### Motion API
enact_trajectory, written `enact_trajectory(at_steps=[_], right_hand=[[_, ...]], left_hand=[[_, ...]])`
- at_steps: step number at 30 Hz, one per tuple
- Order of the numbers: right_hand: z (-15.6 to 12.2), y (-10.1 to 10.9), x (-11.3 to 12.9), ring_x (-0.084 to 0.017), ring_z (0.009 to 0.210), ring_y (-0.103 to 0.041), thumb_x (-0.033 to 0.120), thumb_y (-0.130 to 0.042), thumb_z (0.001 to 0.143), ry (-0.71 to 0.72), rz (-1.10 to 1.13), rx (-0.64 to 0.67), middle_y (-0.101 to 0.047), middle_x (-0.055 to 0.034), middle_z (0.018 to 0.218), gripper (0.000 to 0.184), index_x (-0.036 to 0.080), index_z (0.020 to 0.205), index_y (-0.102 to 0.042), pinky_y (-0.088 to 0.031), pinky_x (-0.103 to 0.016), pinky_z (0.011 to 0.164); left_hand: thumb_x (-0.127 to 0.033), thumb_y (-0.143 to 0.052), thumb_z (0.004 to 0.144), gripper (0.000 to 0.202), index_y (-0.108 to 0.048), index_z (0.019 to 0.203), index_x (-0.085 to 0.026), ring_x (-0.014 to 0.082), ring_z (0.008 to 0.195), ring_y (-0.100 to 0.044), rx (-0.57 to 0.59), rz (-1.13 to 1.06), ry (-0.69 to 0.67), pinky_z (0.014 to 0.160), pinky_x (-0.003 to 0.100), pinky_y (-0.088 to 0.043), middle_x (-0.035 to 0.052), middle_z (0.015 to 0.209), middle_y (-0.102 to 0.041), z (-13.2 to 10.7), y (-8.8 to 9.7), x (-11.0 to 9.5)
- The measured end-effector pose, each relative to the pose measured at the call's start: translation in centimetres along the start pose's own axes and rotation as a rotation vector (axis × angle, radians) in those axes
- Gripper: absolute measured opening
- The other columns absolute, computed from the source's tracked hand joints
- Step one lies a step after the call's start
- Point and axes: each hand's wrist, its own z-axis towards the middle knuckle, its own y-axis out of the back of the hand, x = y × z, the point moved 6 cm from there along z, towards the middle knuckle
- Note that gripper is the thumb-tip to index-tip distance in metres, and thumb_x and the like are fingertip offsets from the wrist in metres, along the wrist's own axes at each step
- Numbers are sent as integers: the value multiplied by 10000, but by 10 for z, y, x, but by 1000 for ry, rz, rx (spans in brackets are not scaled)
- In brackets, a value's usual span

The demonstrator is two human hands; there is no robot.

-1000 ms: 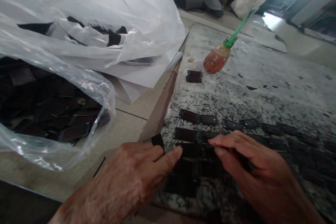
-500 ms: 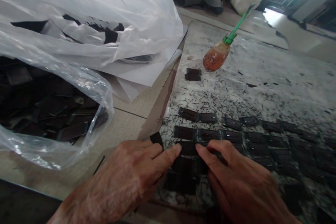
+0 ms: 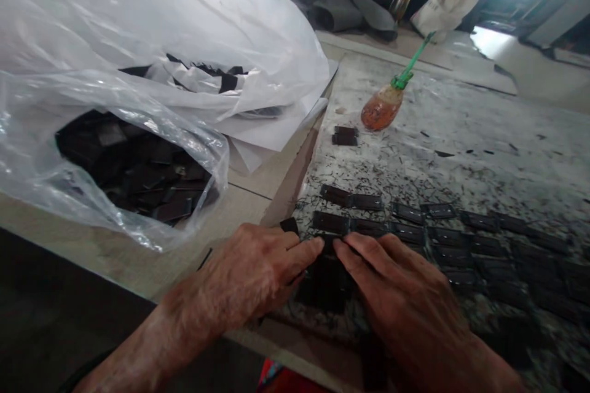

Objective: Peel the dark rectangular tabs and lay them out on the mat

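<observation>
Between the fingertips of both hands lies a small dark rectangular piece, perhaps fabric or leather. My left hand is closed, its fingers curled under and its thumb tip pressing the piece's left end. My right hand comes in from the other side, its fingertips close together on the right end. More dark pieces lie just below, on the board's near corner. A black scrap sits by the left knuckles. The undersides of both hands are hidden.
Rows of dark strips cover the thread-littered pale board. An orange bottle with a green nozzle leans beyond two small pieces. At left, a clear plastic bag holds many dark pieces; a larger white bag stands behind.
My right fingertips have come nearer to the left thumb on the dark piece. The whole view has shifted, so the bags appear further right and more of the table's front edge shows.
</observation>
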Motion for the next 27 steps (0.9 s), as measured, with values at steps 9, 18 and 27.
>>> enact_trajectory(at_steps=[9, 18, 27], right_hand=[[6, 8, -12, -231, 889, -645, 105, -457, 867, -120, 212, -153, -696, -91, 994, 279, 136, 1049, -666, -538, -386, 789], [16, 19, -19, -141, 844, -644, 148, -493, 892, -248, 570, -143, -629, -40, 950, 216, 205, 1065, -610, -542, -256, 762], [36, -3, 0, -155, 941, -611, 105, -548, 843, -223, 833, -30, -606, -47, 1011, 228, 214, 1024, -635, -535, -291, 829]], left_hand=[[-121, -464, 915, 332, -534, 1235, -176, 133, 1006, -647, -338, -513, 189, 844, 231, -500, 44, 1146, -681, -19, 20, 6], [-80, -497, 891, 421, -488, 1292, -212, 157, 1103, -604, -329, -563, 142, 889, 250, -502, 55, 1233, -634, -16, 28, 0], [-71, -508, 883, 436, -452, 1304, -172, 151, 1066, -627, -359, -455, 53, 872, 212, -505, 68, 1209, -647, -16, 30, -5]])
